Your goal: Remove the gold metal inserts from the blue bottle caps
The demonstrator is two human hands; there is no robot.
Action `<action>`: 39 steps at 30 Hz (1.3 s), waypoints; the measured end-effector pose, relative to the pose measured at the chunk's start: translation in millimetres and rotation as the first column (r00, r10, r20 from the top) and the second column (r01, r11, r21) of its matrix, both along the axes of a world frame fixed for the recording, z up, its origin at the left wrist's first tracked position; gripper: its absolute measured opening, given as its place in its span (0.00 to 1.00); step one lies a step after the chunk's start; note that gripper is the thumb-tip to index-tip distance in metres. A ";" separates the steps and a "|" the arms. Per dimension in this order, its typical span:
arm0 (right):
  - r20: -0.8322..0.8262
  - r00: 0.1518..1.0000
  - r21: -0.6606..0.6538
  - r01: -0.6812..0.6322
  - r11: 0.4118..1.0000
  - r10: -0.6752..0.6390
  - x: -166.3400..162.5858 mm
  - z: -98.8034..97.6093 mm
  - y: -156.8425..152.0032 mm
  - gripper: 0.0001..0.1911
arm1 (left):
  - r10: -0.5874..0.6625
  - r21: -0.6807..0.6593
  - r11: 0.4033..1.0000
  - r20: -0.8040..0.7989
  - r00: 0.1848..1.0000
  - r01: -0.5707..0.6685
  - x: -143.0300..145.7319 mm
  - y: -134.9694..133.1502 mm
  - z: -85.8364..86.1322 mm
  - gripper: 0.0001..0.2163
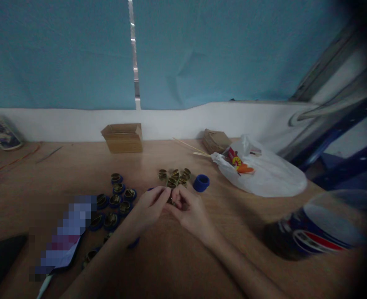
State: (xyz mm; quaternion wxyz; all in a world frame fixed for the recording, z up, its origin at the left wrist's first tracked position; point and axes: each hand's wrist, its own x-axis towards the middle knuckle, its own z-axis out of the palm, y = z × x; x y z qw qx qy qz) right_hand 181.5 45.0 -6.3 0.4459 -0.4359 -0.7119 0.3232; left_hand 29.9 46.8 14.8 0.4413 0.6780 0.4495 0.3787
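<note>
My left hand (pixel 152 204) and my right hand (pixel 192 211) meet over the middle of the table, thumbs and fingers pinched together. Between the fingertips shows a bit of a small brass-coloured piece (pixel 171 200), mostly hidden by the fingers. Just beyond the hands stands a cluster of several round brass-coloured pieces (pixel 172 182), with inner parts like flaps. Right of that cluster are stacked blue rings (pixel 201 182). Several brass pieces seated in blue rings (pixel 115 200) lie left of my left hand, some partly covered by the forearm. A blue edge peeks out behind the left fingers.
A phone (pixel 67 238) with a cable lies at left. An open cardboard box (pixel 123 138) stands near the wall. At right are a brown paper packet (pixel 216 141), a white plastic bag (pixel 273 176) with wrappers, and a large Pepsi cup or bottle (pixel 311 232) near my right forearm.
</note>
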 end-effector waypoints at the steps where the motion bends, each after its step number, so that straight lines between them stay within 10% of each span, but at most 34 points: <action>1: 0.027 0.999 0.010 -0.023 1.000 0.023 0.1 0.8 -0.7 0.17 | -0.008 -0.015 1.000 0.028 1.000 0.008 -1.0 -0.5 -2.2 0.14; 10: 0.025 0.987 -0.133 -0.152 0.979 0.157 6.6 6.2 0.1 0.11 | 0.045 -0.160 0.987 0.319 0.947 0.007 -7.0 -3.3 -12.6 0.10; 24: 0.040 0.992 -0.027 -0.117 0.993 0.118 -1.7 8.6 -7.2 0.17 | 0.110 0.037 0.993 0.105 0.988 -0.114 -7.6 -7.7 -14.3 0.13; 28: 0.012 0.994 0.054 0.104 0.993 -0.105 16.5 16.7 3.0 0.16 | 0.213 0.044 0.975 0.064 0.975 -0.216 -12.9 -3.1 -14.9 0.12; 33: 0.260 0.857 0.434 0.308 0.847 -0.445 61.2 21.9 30.9 0.11 | 0.193 0.286 0.952 -0.272 0.943 -0.113 -15.4 -2.0 -25.4 0.11; 39: 0.229 0.813 0.344 0.447 0.825 -0.536 78.1 14.3 41.8 0.10 | 0.097 0.324 0.942 -0.526 0.845 0.094 -12.7 -7.7 -32.4 0.07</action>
